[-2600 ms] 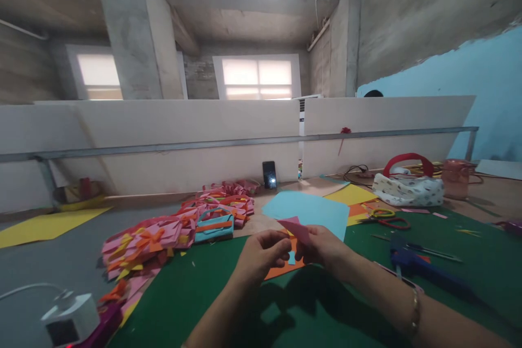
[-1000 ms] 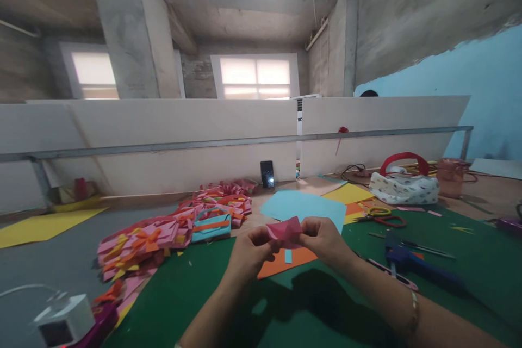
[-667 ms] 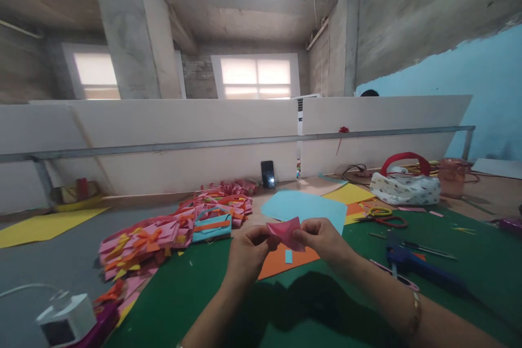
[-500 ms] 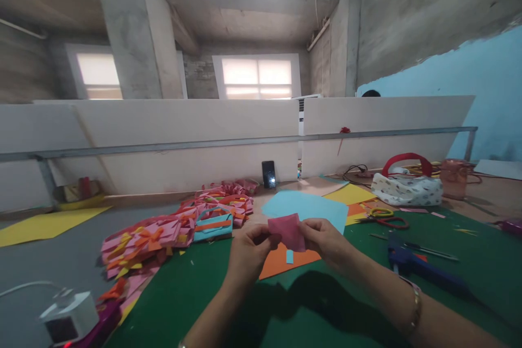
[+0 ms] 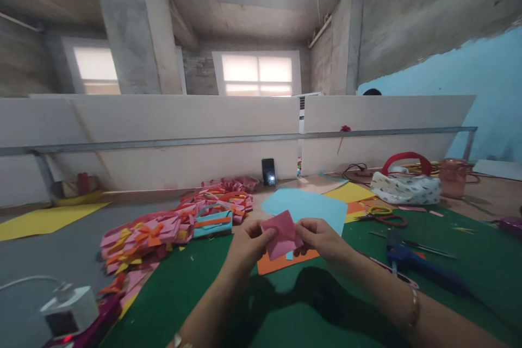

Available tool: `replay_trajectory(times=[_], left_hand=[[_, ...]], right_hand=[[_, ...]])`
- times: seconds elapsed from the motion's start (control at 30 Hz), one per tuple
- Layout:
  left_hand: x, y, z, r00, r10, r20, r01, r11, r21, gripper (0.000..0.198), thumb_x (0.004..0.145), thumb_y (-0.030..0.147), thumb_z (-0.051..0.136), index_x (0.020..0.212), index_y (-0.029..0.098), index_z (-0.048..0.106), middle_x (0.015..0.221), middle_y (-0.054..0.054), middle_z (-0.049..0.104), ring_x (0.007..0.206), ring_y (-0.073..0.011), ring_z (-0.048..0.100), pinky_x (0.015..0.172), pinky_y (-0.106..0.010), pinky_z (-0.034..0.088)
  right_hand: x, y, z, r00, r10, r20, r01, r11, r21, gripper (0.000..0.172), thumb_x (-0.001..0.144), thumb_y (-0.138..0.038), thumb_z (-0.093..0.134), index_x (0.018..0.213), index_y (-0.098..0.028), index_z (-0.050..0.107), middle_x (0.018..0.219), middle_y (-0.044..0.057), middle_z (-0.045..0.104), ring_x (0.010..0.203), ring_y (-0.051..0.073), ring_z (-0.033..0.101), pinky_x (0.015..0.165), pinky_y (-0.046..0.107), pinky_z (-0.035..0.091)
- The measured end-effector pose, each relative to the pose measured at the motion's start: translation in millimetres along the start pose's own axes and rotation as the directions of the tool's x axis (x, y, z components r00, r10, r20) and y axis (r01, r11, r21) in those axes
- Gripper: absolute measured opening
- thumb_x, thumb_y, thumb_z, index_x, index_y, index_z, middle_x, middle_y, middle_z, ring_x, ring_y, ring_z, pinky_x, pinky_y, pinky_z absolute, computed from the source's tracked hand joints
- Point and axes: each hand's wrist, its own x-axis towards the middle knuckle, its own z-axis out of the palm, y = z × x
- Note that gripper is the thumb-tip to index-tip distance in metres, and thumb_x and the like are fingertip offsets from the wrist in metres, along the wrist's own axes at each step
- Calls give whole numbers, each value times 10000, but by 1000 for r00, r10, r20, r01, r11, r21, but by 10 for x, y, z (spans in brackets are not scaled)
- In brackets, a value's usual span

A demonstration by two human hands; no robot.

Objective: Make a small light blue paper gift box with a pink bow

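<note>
A small pink paper piece [image 5: 282,235], creased and partly folded, is held up between both hands. My left hand [image 5: 249,247] pinches its left side, with the thumb lying on the front. At its right edge my right hand [image 5: 322,239] grips it between thumb and fingers. Below the hands lies an orange sheet [image 5: 271,265], with a small light-blue strip [image 5: 289,255] on it, mostly covered by the pink paper. Behind the hands a large light-blue sheet [image 5: 305,204] rests flat. To the left stands a small blue paper bag [image 5: 212,223] with an orange band.
Pink paper pieces with bows [image 5: 150,234] are heaped at left. On the green mat [image 5: 196,293], yellow-handled scissors [image 5: 379,212] and a blue glue gun [image 5: 420,266] lie at right. A phone [image 5: 268,172] leans on the partition. A white charger [image 5: 70,310] sits front left.
The pink paper has been turned and tilted, so it shows as a diamond with a crease. Both hands have shifted slightly left, and the left thumb now lies across the paper.
</note>
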Motion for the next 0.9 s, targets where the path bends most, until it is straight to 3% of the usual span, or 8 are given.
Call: replay_trajectory(times=[0.27, 0.47, 0.63, 0.77, 0.9], left_hand=[[12, -26, 17, 993, -121, -2, 120, 987, -104, 329, 558, 414, 696, 662, 143, 540, 461, 57, 468, 364, -22, 362, 374, -144, 191], [-8, 77, -23, 965, -123, -233, 66, 969, -240, 173, 682, 306, 555, 672, 168, 452, 540, 57, 490, 391, -19, 406, 366, -132, 207], [-28, 84, -25, 976, -149, -159, 110, 966, -234, 318, 769, 317, 457, 535, 187, 286, 386, 102, 283, 317, -17, 301, 343, -135, 133], [-44, 68, 3, 987, -124, -104, 106, 980, -167, 444, 727, 542, 501, 526, 180, 341, 384, 54, 413, 367, -50, 419, 355, -137, 253], [-94, 98, 90, 960, -272, 67, 280, 937, -209, 502, 726, 619, 442, 700, 129, 548, 667, -86, 635, 588, -153, 610, 537, -260, 487]], right_hand=[[-37, -44, -3, 999, -7, 36, 9, 998, -60, 84, 695, -235, 585, 715, -153, 579, 539, -28, 576, 510, 102, 547, 517, 222, 383], [-12, -30, -30, 997, 67, -24, -65, 994, 91, 201, 660, -187, 582, 844, -149, 654, 551, -22, 571, 495, 91, 522, 534, 237, 391], [-7, -27, -61, 994, 88, -63, -69, 965, 251, 203, 649, -218, 624, 826, -132, 672, 552, 0, 575, 532, 104, 541, 536, 237, 384], [2, -32, -64, 990, 38, -138, -7, 976, 219, 230, 658, -222, 616, 854, -125, 687, 593, 28, 610, 580, 123, 558, 523, 231, 370], [10, 10, -50, 974, -161, -162, 139, 981, -138, 270, 687, -172, 539, 898, -160, 707, 632, 27, 615, 619, 134, 535, 552, 248, 391]])
